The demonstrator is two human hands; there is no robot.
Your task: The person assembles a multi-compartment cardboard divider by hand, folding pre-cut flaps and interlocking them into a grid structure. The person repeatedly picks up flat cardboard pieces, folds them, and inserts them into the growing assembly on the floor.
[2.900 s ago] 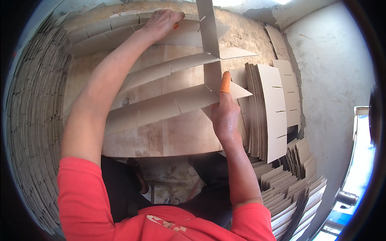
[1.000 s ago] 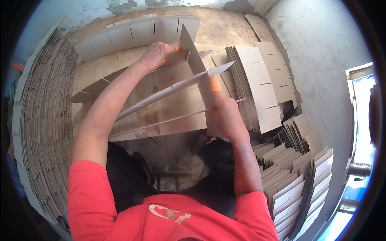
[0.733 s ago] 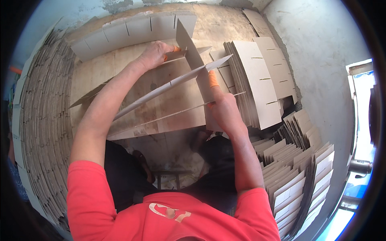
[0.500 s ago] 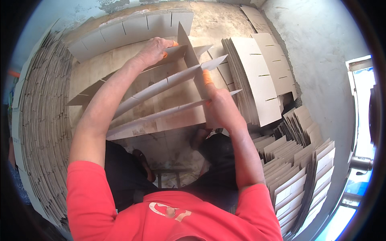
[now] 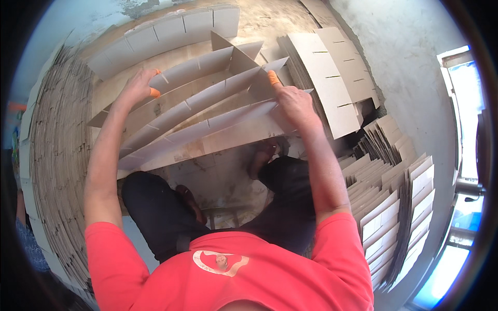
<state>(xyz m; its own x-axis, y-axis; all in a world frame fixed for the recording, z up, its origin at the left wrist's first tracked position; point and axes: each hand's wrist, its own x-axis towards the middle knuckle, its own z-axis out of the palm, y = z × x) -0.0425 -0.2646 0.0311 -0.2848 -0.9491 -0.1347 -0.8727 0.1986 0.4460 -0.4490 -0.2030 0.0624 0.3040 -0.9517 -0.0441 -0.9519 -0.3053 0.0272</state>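
Observation:
Three long slotted cardboard strips stand on edge side by side: a far strip (image 5: 196, 66), a middle strip (image 5: 189, 105) and a near strip (image 5: 212, 124). A shorter cardboard cross strip (image 5: 243, 60) runs across them near their right ends, fitted into their slots. My left hand (image 5: 136, 89) pinches the upper edge of the far strip, orange covers on its thumb and a fingertip. Around the near part of the cross strip, my right hand (image 5: 296, 106) is closed, one orange-covered finger lying beside the middle strip. Its other fingers are partly hidden behind the cardboard.
Everything rests on a wooden board (image 5: 179, 150). Behind stands an upright row of slotted cardboard (image 5: 171, 32). A tall cardboard stack (image 5: 59, 155) lines the left. More slotted sheets (image 5: 327, 78) lie at right, with bundled cardboard pieces (image 5: 381, 217) below them, beside the wall (image 5: 399, 62).
My left hand has slid leftward along the far strip, away from the cross strip. The cross strip now sits lower and tilts more, and my right hand has shifted slightly right and up.

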